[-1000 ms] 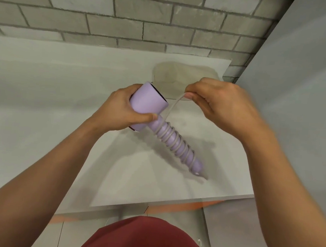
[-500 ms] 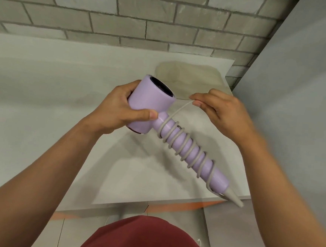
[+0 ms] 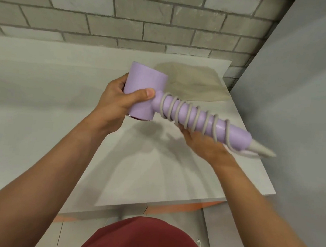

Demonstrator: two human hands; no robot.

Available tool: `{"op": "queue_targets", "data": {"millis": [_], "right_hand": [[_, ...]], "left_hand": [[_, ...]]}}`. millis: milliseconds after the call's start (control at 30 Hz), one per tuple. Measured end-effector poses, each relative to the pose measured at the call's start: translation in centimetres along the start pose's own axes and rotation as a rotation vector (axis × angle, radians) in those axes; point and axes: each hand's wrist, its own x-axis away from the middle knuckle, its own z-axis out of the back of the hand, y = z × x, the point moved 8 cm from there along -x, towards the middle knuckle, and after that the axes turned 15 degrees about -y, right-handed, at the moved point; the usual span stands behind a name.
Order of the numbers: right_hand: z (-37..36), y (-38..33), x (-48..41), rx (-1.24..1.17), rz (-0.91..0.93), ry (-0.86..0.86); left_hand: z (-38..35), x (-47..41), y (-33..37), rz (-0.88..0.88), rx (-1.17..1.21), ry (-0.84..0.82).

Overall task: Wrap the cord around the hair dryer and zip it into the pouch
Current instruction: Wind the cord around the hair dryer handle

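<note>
Above the table (image 3: 42, 97), right hand (image 3: 201, 144) now under the hair dryer (image 3: 144, 86) handle.

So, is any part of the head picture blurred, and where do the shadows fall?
Head view: the right hand and the grey tip of the hair dryer look motion-blurred; the left hand is sharp; soft shadows lie on the table beneath them.
</note>
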Motion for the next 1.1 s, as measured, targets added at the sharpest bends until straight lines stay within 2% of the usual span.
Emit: {"op": "queue_targets", "data": {"millis": [33, 67, 100, 267, 400, 500, 633, 800, 1000, 1100], "right_hand": [[-2.5, -0.8, -0.2, 0.036, -0.012, -0.104], [-3.2, -2.7, -0.3, 0.170, 0.067, -0.179], [-4.1, -3.9, -0.5, 0.181, 0.130, -0.264], [-5.6, -7.7, 0.9, 0.153, 0.167, -0.334], [-5.1, -9.9, 1.5, 0.225, 0.198, -0.371], [-4.2, -10.9, 2.0, 0.335, 0.195, -0.367], [-2.5, -12.2, 2.5, 0.363, 0.221, -0.373], [1.0, -12.3, 1.6, 0.415, 0.255, -0.277], [4.4, -11.6, -0.3, 0.615, 0.420, 0.006], [4.9, -10.3, -1.2, 0.548, 0.404, 0.061]], "left_hand": [[0.4, -0.1, 0.0, 0.000, 0.008, 0.048], [0.8, -0.1, -0.1, 0.001, 0.012, 0.095], [1.1, -0.2, -0.1, 0.006, 0.009, 0.140], [2.7, 0.3, -0.6, 0.055, -0.088, 0.317], [3.5, 0.9, -0.8, 0.083, -0.218, 0.398], [3.6, 1.2, -1.1, 0.109, -0.349, 0.395], [3.3, 1.3, -1.5, 0.149, -0.483, 0.347], [2.7, 1.0, -2.0, 0.222, -0.607, 0.232], [1.5, 0.8, -2.4, 0.279, -0.587, 0.087], [0.9, 0.8, -2.4, 0.279, -0.560, 0.024]]}}
